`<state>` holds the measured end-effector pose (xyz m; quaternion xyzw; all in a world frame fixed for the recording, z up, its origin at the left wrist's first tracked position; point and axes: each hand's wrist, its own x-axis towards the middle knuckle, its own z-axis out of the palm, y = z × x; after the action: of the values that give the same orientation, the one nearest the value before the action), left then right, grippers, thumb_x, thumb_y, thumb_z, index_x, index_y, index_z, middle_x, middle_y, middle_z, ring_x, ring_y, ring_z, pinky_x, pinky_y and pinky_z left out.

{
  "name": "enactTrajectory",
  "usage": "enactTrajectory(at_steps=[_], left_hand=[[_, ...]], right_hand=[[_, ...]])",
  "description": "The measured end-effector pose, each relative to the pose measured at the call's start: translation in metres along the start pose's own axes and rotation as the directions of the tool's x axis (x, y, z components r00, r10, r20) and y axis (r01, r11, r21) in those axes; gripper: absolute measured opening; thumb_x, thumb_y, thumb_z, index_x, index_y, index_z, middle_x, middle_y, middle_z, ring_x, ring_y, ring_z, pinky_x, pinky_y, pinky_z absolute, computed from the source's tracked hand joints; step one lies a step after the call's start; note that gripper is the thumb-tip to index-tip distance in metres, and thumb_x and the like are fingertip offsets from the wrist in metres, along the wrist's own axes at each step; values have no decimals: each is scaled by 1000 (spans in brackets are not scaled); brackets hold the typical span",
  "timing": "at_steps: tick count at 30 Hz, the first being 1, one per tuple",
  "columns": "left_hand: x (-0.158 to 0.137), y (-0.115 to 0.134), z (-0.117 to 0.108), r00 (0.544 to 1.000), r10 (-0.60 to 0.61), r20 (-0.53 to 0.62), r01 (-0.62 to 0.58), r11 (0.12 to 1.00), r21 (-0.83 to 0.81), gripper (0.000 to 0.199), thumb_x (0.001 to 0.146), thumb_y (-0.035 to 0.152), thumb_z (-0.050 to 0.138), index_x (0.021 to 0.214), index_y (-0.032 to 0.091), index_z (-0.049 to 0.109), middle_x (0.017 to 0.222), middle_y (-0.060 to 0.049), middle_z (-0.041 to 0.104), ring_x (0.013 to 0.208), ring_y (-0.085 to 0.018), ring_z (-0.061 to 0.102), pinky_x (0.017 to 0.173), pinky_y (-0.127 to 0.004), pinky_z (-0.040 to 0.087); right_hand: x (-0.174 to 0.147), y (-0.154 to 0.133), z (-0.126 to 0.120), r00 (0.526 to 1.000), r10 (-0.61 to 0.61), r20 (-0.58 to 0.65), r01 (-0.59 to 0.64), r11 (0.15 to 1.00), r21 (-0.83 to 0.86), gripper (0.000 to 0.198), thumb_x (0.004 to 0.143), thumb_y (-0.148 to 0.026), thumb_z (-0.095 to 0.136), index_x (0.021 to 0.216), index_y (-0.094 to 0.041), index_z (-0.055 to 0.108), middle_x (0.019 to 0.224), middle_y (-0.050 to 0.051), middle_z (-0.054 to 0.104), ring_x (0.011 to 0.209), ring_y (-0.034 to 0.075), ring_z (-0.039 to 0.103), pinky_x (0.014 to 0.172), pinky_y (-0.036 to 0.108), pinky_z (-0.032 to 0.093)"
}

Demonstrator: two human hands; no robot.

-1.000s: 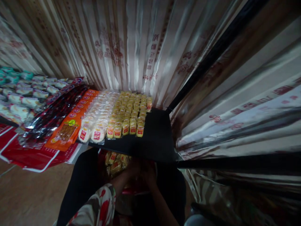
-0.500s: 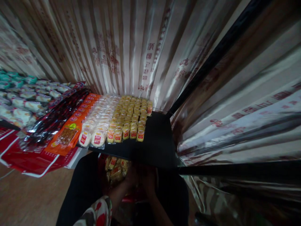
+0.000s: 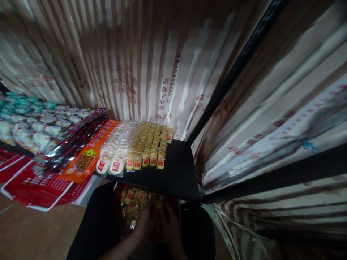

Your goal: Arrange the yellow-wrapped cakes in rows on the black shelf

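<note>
A pleated, pale cloth curtain with reddish print point(image 3: 151, 83) hangs behind a flat black shelf point(image 3: 180, 173). Below its near edge, between the person's dark-trousered legs point(image 3: 94, 216), I see a dark red open container point(image 3: 117, 196). Rows of small yellow plastic-wrapped packets point(image 3: 149, 146) cover part of the shelf. Down at the container, the left hand point(image 3: 145, 220) and right hand point(image 3: 170, 222) sit close together; in this gloom I can't tell whether either grips anything. Loose yellow packets with red labels point(image 3: 132, 205) lie heaped inside it, near the left hand.
</note>
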<state>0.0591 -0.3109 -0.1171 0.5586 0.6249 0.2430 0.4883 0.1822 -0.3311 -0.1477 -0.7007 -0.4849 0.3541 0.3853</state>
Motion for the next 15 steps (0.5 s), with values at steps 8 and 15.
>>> enactTrajectory(at_steps=[8, 15], left_hand=[[-11, 49, -24, 975, 210, -77, -218, 968, -124, 21, 76, 19, 48, 94, 19, 58, 95, -5, 66, 88, -17, 61, 80, -28, 47], [27, 99, -23, 942, 317, -116, -319, 948, 0, 19, 78, 21, 47, 94, 20, 58, 90, -3, 64, 82, -14, 59, 76, -26, 47]], right_hand=[[0, -42, -27, 992, -118, -54, 123, 988, 93, 44, 77, -41, 55, 116, -21, 60, 121, 8, 61, 114, 24, 55, 98, 38, 44], [48, -75, -50, 986, -131, -107, 150, 969, 196, 48, 77, -39, 54, 121, -20, 54, 112, 9, 65, 97, 21, 64, 84, 33, 52]])
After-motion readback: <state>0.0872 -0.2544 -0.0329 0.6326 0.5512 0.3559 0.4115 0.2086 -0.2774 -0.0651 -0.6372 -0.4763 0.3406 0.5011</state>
